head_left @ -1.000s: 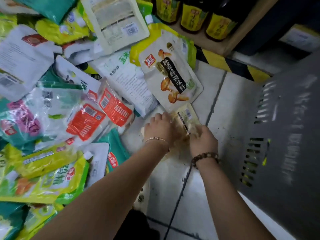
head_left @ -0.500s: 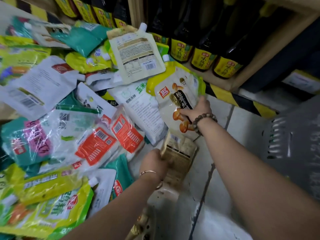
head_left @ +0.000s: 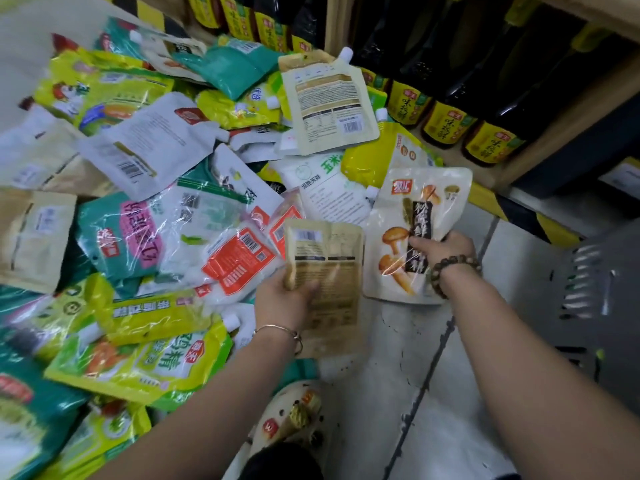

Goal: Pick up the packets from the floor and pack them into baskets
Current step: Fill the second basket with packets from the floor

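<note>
A heap of mixed packets covers the floor on the left: white, green, yellow and red ones. My left hand grips a beige packet by its lower left edge and holds it up, back side toward me. My right hand grips the white mushroom packet at its right side, lifted off the floor. The grey plastic basket stands at the right edge, blurred, its slotted wall facing me.
A low wooden shelf with dark sauce bottles runs along the back. A yellow-and-black striped strip marks the floor edge below it. Bare grey tile floor lies between my arms. My shoe is at the bottom centre.
My right hand left the beige packet, reached to the mushroom packet and lifted it. My left hand raised the beige packet off the floor. The view swung left, away from the basket.
</note>
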`<state>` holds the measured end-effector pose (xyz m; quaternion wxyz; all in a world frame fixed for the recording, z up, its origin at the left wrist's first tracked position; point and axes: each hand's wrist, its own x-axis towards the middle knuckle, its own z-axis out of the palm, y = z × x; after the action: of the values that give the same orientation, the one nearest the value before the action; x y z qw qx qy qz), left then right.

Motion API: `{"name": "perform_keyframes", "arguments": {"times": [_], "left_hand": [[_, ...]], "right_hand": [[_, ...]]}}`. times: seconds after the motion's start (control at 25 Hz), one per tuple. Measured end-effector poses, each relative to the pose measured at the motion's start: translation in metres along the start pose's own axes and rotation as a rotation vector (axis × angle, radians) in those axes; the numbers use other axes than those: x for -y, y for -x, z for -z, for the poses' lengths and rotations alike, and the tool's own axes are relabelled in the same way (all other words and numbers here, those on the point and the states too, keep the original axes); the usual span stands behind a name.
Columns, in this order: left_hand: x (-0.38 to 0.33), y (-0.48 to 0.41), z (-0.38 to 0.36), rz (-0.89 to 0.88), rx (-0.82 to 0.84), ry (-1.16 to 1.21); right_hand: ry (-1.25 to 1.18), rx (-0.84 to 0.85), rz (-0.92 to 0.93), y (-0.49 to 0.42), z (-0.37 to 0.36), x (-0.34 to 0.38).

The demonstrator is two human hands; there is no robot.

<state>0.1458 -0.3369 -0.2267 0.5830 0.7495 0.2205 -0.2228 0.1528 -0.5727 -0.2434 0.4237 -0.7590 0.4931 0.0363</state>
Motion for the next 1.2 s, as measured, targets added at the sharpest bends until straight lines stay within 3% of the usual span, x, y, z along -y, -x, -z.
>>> {"name": "perform_keyframes", "arguments": {"times": [0.12,0.24,0.36,0.56,0.88,1.0,1.04,1.2], "left_hand": [[0.001,-0.005,0.020,-0.020,-0.171,0.106],[-0.006,-0.004,0.034,0.007,-0.232,0.290],[-0.007,-0.002,0.045,0.071,-0.226,0.439],[0.000,-0.003,0.057,0.172,-0.268,0.524],[0.005,0.004,0.070,0.139,-0.207,0.560],[0.011,-0.003,0.085,0.165,-0.278,0.566],[0.014,-0.004,0.088,0.173,-0.292,0.579],[0.017,-0.001,0.092,0.168,-0.280,0.607]], "right_hand": [[-0.046,-0.033,0.107,0.006,0.029,0.036],[-0.158,0.177,0.183,0.025,0.032,0.069],[-0.088,0.459,0.299,0.067,-0.009,0.086],[0.045,0.606,0.326,0.102,-0.061,0.069],[-0.041,0.630,0.289,0.117,-0.104,0.061],[-0.112,0.347,0.259,0.083,-0.100,0.066],[-0.063,0.293,0.292,0.073,-0.096,0.064],[0.359,0.396,0.445,0.070,-0.112,0.048]]}}
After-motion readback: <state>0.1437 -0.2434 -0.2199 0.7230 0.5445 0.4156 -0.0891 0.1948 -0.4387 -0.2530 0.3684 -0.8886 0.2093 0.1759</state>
